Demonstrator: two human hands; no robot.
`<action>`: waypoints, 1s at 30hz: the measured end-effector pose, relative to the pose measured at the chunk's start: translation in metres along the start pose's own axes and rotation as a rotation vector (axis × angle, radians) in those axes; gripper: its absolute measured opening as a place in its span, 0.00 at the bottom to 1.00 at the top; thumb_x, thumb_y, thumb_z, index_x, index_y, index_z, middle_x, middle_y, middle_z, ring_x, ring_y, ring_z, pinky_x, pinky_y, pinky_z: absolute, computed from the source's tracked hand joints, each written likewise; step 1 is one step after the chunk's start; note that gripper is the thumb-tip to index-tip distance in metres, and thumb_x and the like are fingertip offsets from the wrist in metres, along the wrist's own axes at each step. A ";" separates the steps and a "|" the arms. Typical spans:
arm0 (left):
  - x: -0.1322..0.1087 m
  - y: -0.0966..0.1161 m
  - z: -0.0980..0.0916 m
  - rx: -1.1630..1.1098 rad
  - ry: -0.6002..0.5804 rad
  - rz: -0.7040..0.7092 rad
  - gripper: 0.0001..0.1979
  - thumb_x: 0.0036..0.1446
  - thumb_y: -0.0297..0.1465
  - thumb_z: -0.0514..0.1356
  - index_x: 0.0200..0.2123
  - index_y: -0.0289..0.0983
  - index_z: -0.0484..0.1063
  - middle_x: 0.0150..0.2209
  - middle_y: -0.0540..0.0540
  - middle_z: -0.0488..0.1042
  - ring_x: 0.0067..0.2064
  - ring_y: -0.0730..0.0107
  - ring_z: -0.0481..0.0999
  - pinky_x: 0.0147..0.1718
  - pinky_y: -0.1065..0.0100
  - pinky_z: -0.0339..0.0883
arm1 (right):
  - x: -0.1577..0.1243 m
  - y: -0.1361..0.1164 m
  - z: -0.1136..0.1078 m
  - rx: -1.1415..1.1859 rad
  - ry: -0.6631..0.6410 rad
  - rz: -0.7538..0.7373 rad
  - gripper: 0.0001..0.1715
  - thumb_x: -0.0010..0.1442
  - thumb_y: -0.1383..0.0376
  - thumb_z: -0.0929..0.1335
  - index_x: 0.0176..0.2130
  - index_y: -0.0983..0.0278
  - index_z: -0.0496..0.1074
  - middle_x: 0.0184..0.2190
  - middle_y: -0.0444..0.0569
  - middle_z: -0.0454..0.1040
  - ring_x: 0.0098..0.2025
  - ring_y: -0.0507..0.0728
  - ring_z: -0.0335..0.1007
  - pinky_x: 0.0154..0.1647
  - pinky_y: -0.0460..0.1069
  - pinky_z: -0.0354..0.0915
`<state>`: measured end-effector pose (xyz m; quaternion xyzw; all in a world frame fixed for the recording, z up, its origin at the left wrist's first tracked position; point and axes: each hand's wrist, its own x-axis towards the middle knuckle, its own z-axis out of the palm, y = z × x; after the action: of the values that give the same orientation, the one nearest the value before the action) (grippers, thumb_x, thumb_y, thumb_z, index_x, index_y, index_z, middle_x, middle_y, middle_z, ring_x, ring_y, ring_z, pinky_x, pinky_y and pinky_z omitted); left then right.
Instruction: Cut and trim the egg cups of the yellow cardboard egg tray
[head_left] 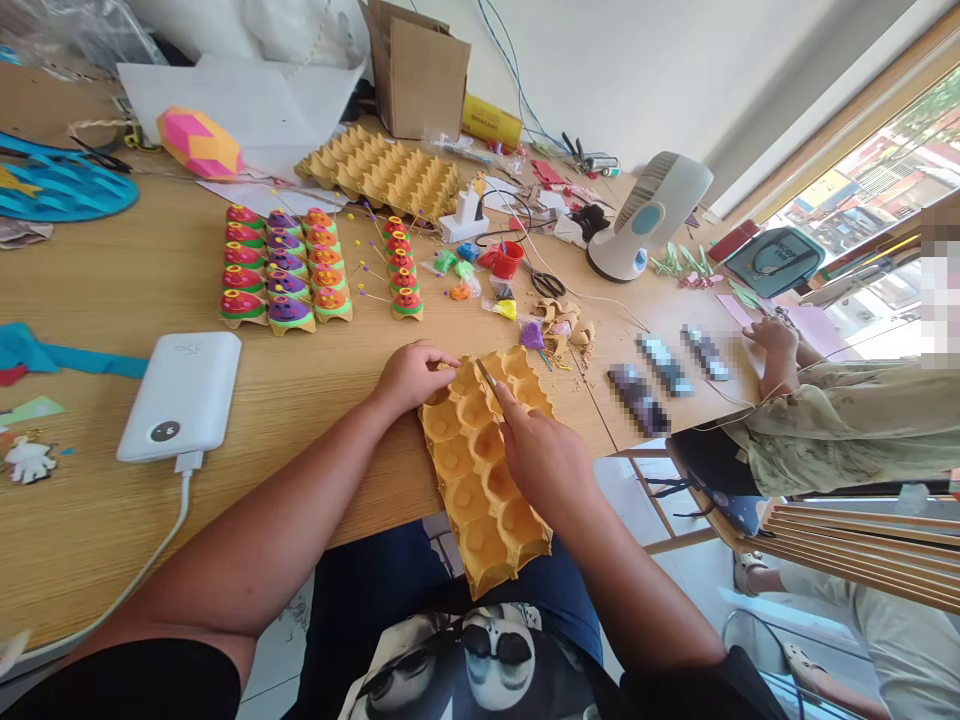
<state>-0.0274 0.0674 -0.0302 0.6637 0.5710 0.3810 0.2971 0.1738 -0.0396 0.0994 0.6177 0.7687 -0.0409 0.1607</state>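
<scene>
A yellow-brown egg tray [480, 540] lies over the front edge of the table, its near end jutting out above my lap. My left hand [415, 377] grips the tray's far left corner, thumb and fingers closed on the rim. In my right hand [544, 455] is a slim knife [487, 376], index finger stretched along it, its tip at the tray's far edge between cups. The blade's end is too small to make out fully. Beyond are painted egg-tray pieces in rows: red ones [244, 265], purple ones [287, 270] and orange ones [326, 265].
Another egg tray [382, 170] lies at the back. Torn tray scraps [566, 328], black scissors [545, 280], a red cup [507, 260] and a white fan [652, 215] stand right of centre. A white power bank [184, 390] is left. A co-worker's hand [772, 340] rests at the right.
</scene>
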 end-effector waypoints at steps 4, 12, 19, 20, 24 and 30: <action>0.000 0.000 0.000 0.004 0.003 0.002 0.17 0.50 0.38 0.61 0.38 0.39 0.87 0.36 0.45 0.81 0.38 0.62 0.77 0.40 0.66 0.70 | 0.003 0.000 0.007 0.003 0.015 -0.007 0.38 0.75 0.61 0.58 0.77 0.55 0.40 0.44 0.51 0.81 0.41 0.58 0.80 0.38 0.48 0.68; 0.000 0.001 0.000 0.008 -0.001 -0.001 0.17 0.50 0.38 0.61 0.38 0.39 0.87 0.37 0.44 0.81 0.39 0.62 0.78 0.41 0.65 0.71 | 0.000 -0.004 0.006 -0.028 0.001 0.001 0.37 0.74 0.62 0.58 0.77 0.56 0.45 0.42 0.51 0.81 0.39 0.58 0.80 0.35 0.48 0.68; 0.001 0.000 -0.001 0.011 0.011 0.011 0.16 0.50 0.37 0.61 0.37 0.39 0.86 0.36 0.44 0.81 0.38 0.61 0.77 0.42 0.64 0.71 | 0.004 -0.013 0.008 -0.053 -0.005 -0.019 0.44 0.70 0.67 0.62 0.77 0.58 0.41 0.41 0.51 0.81 0.37 0.57 0.80 0.31 0.47 0.68; 0.001 0.000 -0.001 0.008 0.010 0.012 0.16 0.50 0.37 0.61 0.37 0.38 0.86 0.36 0.44 0.81 0.38 0.61 0.77 0.42 0.64 0.71 | 0.004 -0.012 0.010 -0.056 -0.003 -0.020 0.45 0.70 0.67 0.63 0.77 0.57 0.41 0.41 0.51 0.81 0.37 0.57 0.80 0.31 0.47 0.68; 0.000 0.000 -0.002 0.002 0.000 -0.001 0.17 0.50 0.38 0.61 0.38 0.39 0.86 0.37 0.44 0.81 0.39 0.61 0.77 0.42 0.64 0.71 | 0.006 -0.006 0.017 -0.045 0.017 -0.018 0.44 0.71 0.64 0.62 0.78 0.54 0.39 0.42 0.50 0.81 0.38 0.57 0.80 0.33 0.47 0.68; 0.001 -0.001 -0.002 0.029 -0.007 -0.012 0.17 0.49 0.38 0.61 0.37 0.39 0.86 0.37 0.45 0.81 0.39 0.62 0.77 0.43 0.65 0.71 | 0.019 -0.006 0.021 -0.011 0.045 -0.013 0.40 0.75 0.61 0.59 0.77 0.53 0.40 0.43 0.50 0.81 0.40 0.58 0.81 0.35 0.47 0.69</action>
<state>-0.0293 0.0688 -0.0295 0.6658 0.5793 0.3689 0.2916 0.1685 -0.0287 0.0729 0.6126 0.7764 -0.0239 0.1463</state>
